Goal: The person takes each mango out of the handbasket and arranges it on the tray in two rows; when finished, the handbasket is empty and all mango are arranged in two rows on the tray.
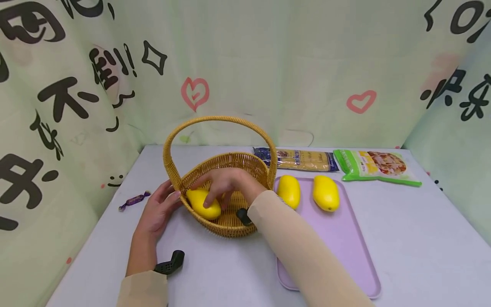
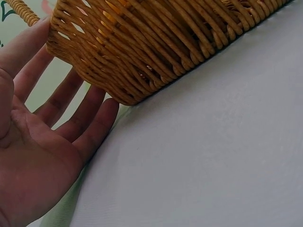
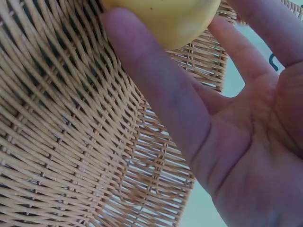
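A brown wicker basket with a tall hooped handle stands on the table. Inside it, at the left wall, lies a yellow mango, which my right hand holds between thumb and fingers. The right wrist view shows the thumb against the lower side of the mango, with woven cane around it. My left hand rests against the outside left of the basket. Seen from the left wrist, its spread, fairly straight fingers touch the wickerwork, the thumb up near the handle.
Two more mangoes, one left and one right, lie on a lilac tray right of the basket. Behind are a pasta packet and a green food bag. A purple wrapped candy lies at the left.
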The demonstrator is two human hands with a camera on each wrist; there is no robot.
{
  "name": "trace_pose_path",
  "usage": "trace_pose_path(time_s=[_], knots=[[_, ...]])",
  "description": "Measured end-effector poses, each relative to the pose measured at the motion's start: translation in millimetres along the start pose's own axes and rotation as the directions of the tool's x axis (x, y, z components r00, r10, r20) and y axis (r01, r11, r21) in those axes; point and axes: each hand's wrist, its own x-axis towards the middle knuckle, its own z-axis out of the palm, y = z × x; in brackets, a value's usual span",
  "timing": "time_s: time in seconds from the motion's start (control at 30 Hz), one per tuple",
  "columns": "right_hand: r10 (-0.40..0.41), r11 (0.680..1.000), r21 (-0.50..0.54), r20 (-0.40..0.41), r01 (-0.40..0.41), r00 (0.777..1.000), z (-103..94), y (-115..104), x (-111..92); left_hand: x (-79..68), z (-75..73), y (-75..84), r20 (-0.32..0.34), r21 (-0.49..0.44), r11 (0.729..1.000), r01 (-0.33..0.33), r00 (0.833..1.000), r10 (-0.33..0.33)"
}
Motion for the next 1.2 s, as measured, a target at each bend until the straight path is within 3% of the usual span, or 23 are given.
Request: trace_pose_path(time_s=[0.23,0.5,0.8,1.2], knots=[[-0.005,1.0,0.005,-0.003,0.005,1.0,-9.9,4,-11,0.9,4.7,2.4,0.027,-0.007,1.0,-0.013,1.0,0.013],[-0.033,0.999,0.036,-0.065,0.036,0.997,-21.7,3,-31,0.2,2.9,2.7,0.016,0.008,1.0,0.003,1.0,-0.003],[-0.071,0.996,-0.074,-0.168,0.059,0.983,-25.4,-3,-65,1.3,2.7,4.4,0.026,0.005,1.0,-0.009,1.0,0.009],[-0.14,0.985,-0.132,-0.213,0.113,0.967,-24.5,0,-108,-0.6,3.3,1.5,0.021,-0.017,1.0,-0.012,1.0,0.012]])
